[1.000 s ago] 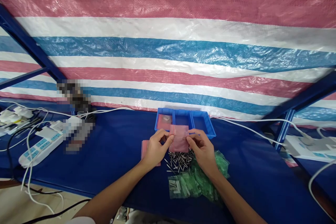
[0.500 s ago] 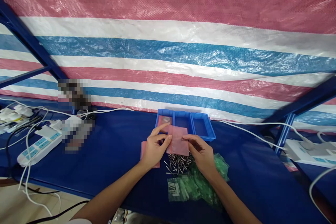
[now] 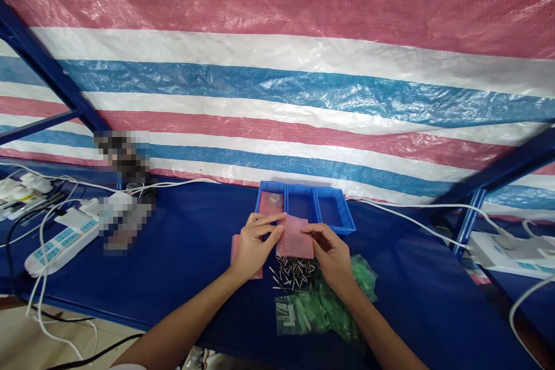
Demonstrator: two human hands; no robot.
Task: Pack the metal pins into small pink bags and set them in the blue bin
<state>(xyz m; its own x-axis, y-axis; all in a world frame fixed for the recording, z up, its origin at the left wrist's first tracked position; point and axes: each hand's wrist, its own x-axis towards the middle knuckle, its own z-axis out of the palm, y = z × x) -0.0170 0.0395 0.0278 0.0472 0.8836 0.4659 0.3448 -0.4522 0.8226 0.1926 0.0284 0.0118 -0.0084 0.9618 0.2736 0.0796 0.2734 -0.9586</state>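
Note:
A small pink plastic bag (image 3: 297, 239) is held up between both hands, above a pile of thin metal pins (image 3: 295, 273). My left hand (image 3: 256, 241) pinches its left edge between thumb and fingers. At the bag's right edge, my right hand (image 3: 332, 251) grips with thumb and forefinger. More pink bags (image 3: 235, 247) lie on the table, partly hidden under my left hand. Green plastic bags (image 3: 321, 306) are heaped beneath my right wrist; one at the left end shows pale rod shapes inside.
Three joined blue trays (image 3: 336, 214) stand behind the hands, the left one holding a pink bag (image 3: 272, 201). White power strips with cables lie at the left (image 3: 65, 243) and right (image 3: 511, 251). A striped plastic sheet (image 3: 277, 87) hangs behind the blue table.
The pink bag's top edge has tipped lower, and its left side looks folded near my left fingers. Both hands keep their hold and have barely moved.

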